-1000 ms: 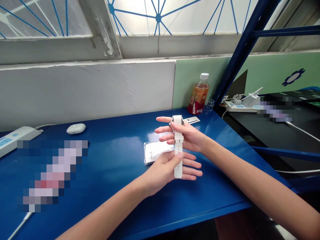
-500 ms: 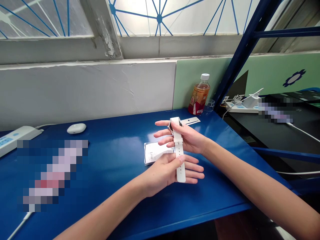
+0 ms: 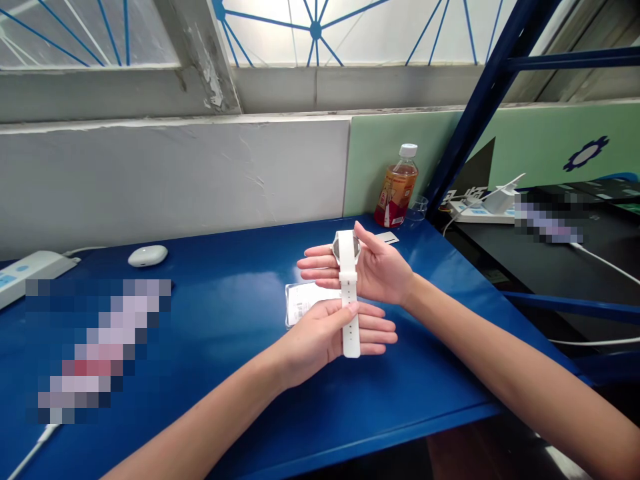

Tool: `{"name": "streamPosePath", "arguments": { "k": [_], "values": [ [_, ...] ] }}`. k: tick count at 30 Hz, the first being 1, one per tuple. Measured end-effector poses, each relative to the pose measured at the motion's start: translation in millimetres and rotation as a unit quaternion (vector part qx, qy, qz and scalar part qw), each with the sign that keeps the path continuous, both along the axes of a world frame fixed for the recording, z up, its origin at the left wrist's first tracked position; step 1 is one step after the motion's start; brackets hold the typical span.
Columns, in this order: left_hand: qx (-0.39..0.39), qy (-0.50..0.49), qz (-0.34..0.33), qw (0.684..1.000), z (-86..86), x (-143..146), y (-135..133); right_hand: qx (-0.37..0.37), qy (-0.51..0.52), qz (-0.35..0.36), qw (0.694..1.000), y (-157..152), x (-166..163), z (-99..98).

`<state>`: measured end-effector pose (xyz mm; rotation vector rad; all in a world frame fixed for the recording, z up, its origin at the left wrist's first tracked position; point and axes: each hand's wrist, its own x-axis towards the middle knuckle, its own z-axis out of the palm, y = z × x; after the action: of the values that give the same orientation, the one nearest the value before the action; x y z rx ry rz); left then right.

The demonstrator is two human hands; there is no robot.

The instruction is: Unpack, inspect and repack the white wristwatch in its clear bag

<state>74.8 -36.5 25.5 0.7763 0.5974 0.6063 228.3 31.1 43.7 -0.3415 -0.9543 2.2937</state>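
Note:
A wristwatch (image 3: pixel 349 293) with a white strap lies lengthwise across both palms, above the blue table (image 3: pixel 225 347). My left hand (image 3: pixel 345 330) pins the holed end of the strap under its thumb, its other fingers stretched out flat beneath. The round case rests on my right hand (image 3: pixel 373 270), whose fingers are extended and whose thumb stands up away from the watch. Part of the case is covered by the strap. Behind my left hand, a flat clear packet with a white label (image 3: pixel 303 303) lies on the table, partly hidden.
A drink bottle (image 3: pixel 397 190) stands at the back right beside a small clear cup-like item (image 3: pixel 417 209). A white card (image 3: pixel 388 237) lies behind my right hand. To the left are a white earbud case (image 3: pixel 147 256), a power strip (image 3: pixel 35 273) and a blurred-out object with a cable.
My right thumb has lifted off the watch and now points upward. The right hand has opened flat under the case. Both hands have shifted slightly left in view with the watch.

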Motion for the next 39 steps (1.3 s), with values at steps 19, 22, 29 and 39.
{"name": "streamPosePath", "arguments": {
  "k": [19,22,29,39],
  "values": [
    [0.084,-0.052,0.152,0.983,4.2,-4,6,0.163,-0.023,-0.218,0.962,12,2,-10.5],
    [0.105,0.007,0.158,0.982,4.1,-3,6,0.287,-0.086,-0.255,0.919,6,1,-10.3],
    [0.137,0.108,0.129,0.976,5.3,0,4,0.352,-0.167,-0.21,0.897,4,1,-13.3],
    [0.108,0.073,0.062,0.99,-1.9,2,1,0.21,-0.036,-0.097,0.972,-6,-11,-12.6]
  ]
}}
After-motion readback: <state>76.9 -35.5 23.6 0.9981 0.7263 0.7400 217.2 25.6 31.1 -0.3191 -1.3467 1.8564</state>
